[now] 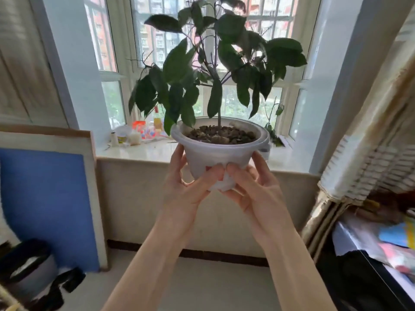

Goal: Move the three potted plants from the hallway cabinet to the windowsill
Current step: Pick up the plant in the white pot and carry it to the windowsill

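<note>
Two hands hold one pot (219, 158) up in front of the sill (143, 151), above its near edge and not resting on it. The left hand (187, 182) wraps the pot's left side and the right hand (253, 187) its right side, thumbs meeting at the front near the base, so the lower wall and the underside are mostly covered. The fingers behind the pot are hidden. The pot stands upright, rim level, soil showing inside; the plant (215, 63) rises straight up along a thin stem, its long axis vertical, leaves drooping outward. The top leaves are cut off by the frame's upper edge. A second, small plant (275, 122) on the sill behind is largely blocked by the pot. Clutter (139, 133) at the sill's left is blurred and hard to identify. At right a curtain (381, 131) smears with motion.
</note>
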